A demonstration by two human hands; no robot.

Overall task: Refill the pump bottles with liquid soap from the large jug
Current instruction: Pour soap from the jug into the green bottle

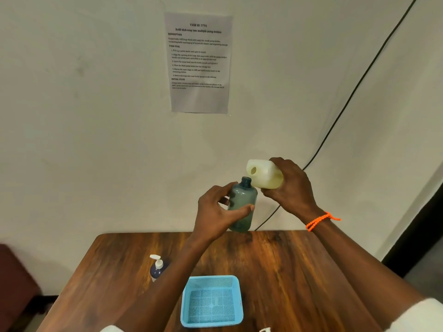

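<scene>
My left hand [217, 212] grips a translucent grey-green bottle [242, 200] with no pump on its open dark neck, held upright above the far edge of the table. My right hand [291, 185] holds a white jug [262, 174] tipped on its side, its open mouth facing left just above and right of the bottle's neck. Yellowish liquid shows in the jug's lower part. No stream is visible between jug and bottle.
A dark blue pump bottle [157, 269] with a white pump stands on the wooden table [299, 271] at the left. A light blue mesh basket [212, 300] sits near the front. A white pump head [265, 329] peeks in at the bottom edge. A black cable [347, 101] runs down the wall.
</scene>
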